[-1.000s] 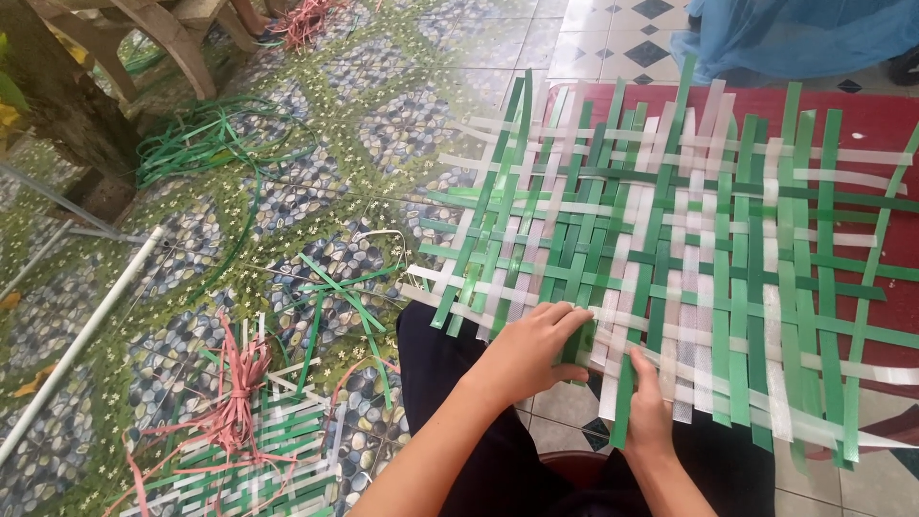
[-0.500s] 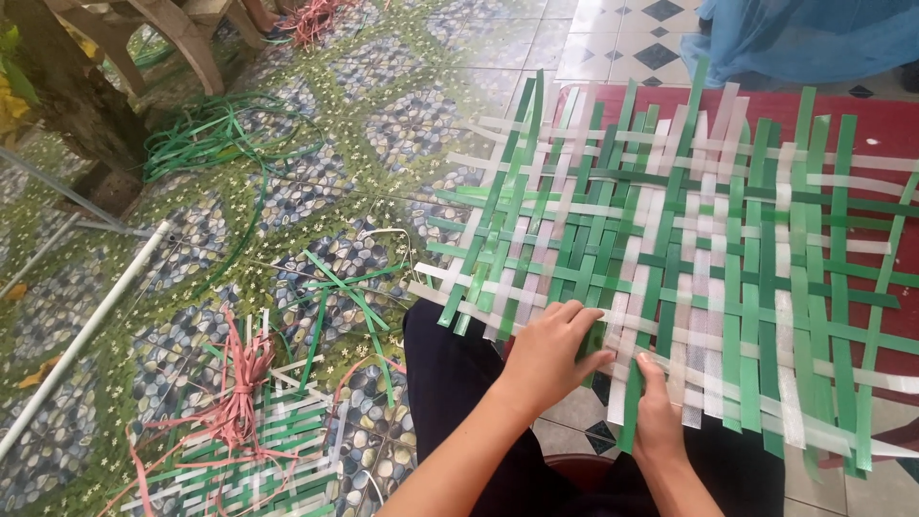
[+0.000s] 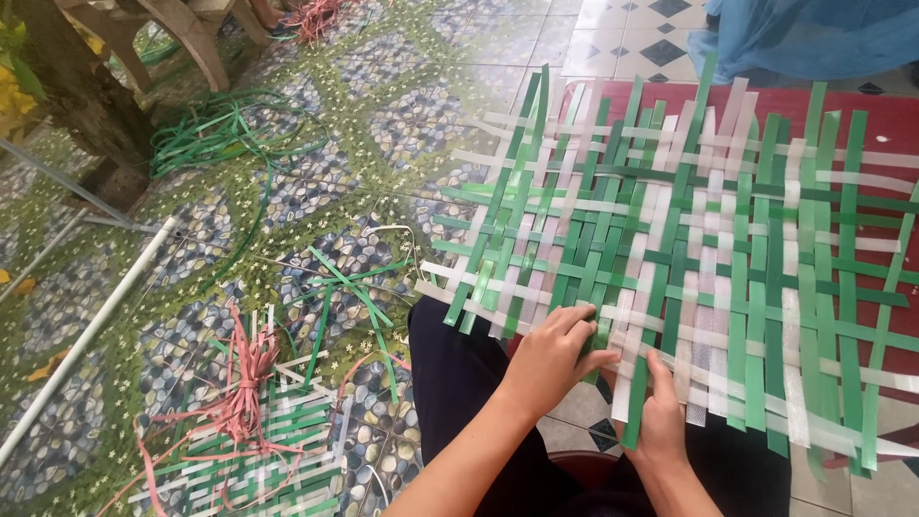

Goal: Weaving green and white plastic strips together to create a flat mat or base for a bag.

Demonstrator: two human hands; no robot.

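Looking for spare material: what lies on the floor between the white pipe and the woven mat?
In the head view, loose green strips lie on the patterned floor between the white pipe and the woven mat.

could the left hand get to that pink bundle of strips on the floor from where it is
Probably yes. The left hand rests on the near edge of the woven mat, and the pink bundle lies on the floor to the person's left with only loose green strips between.

The left hand (image 3: pixel 555 354) now sits further right along the near edge of the woven mat (image 3: pixel 689 239) than a second ago, its fingers curled onto the strips. The right hand (image 3: pixel 661 421) is closer to it, the two almost touching, its thumb raised against a green strip (image 3: pixel 639 402). The mat lies slightly further right and lower.
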